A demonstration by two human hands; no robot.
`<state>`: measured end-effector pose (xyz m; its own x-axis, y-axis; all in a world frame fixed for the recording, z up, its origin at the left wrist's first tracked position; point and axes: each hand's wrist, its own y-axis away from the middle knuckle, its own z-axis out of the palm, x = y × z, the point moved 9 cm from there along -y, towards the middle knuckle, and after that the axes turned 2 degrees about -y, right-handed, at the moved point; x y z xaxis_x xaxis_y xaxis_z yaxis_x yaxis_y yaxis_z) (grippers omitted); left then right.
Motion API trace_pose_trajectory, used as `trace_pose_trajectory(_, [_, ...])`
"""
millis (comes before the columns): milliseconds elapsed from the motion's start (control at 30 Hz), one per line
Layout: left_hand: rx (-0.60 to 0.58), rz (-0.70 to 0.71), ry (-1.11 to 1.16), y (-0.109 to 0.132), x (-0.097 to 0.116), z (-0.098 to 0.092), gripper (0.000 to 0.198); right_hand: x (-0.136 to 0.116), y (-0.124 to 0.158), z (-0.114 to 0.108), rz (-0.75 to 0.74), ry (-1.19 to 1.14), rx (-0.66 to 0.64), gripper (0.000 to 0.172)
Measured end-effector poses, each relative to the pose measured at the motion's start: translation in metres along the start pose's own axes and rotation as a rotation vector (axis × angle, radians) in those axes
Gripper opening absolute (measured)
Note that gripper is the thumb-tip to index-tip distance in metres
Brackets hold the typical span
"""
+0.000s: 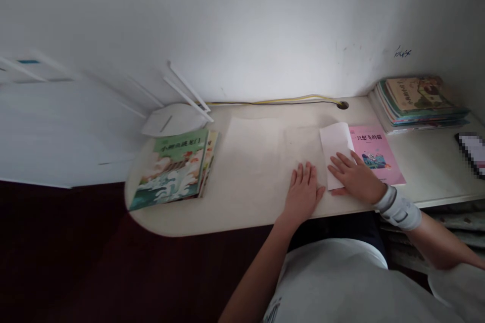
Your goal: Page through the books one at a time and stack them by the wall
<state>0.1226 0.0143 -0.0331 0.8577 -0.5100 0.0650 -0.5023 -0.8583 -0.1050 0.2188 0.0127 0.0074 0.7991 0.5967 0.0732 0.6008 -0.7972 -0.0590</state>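
Note:
A large pale sheet of paper (261,151) lies flat on the white desk (212,212). My left hand (303,192) rests flat on its near right part, fingers stretched out. My right hand (354,176) presses flat on a folded white flap of paper (335,144) that lies over the left edge of a pink book (377,154). A grey band wraps my right wrist. Neither hand grips anything.
A green picture book (172,171) tops a small stack at the desk's left end. A white router (176,118) with antennas stands behind it. A pile of books (419,101) sits at the back right. A yellow cable (288,100) runs along the wall.

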Motion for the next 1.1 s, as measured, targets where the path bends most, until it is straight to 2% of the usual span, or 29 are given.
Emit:
trace_pose_trajectory(300, [0.011,0.002,-0.013,0.001,0.001,-0.002,0.057,-0.001,-0.002,0.01,-0.006,0.036,0.045,0.065])
trace_pose_trajectory(533, [0.008,-0.001,-0.016,0.002,0.002,0.0,0.058,0.011,0.001,0.007,0.189,0.055,0.004,0.046])
trace_pose_trajectory(700, [-0.001,-0.004,-0.006,0.001,0.002,-0.002,0.057,0.013,0.0,0.005,0.284,0.062,0.058,0.043])
trace_pose_trajectory(933, [0.022,-0.025,0.037,0.002,0.0,-0.003,0.057,-0.003,0.001,0.009,0.237,-0.056,0.154,0.04])
trace_pose_trajectory(1100, [0.007,-0.025,0.083,0.004,-0.002,-0.004,0.055,0.011,0.006,0.005,0.313,-0.142,0.171,0.047])
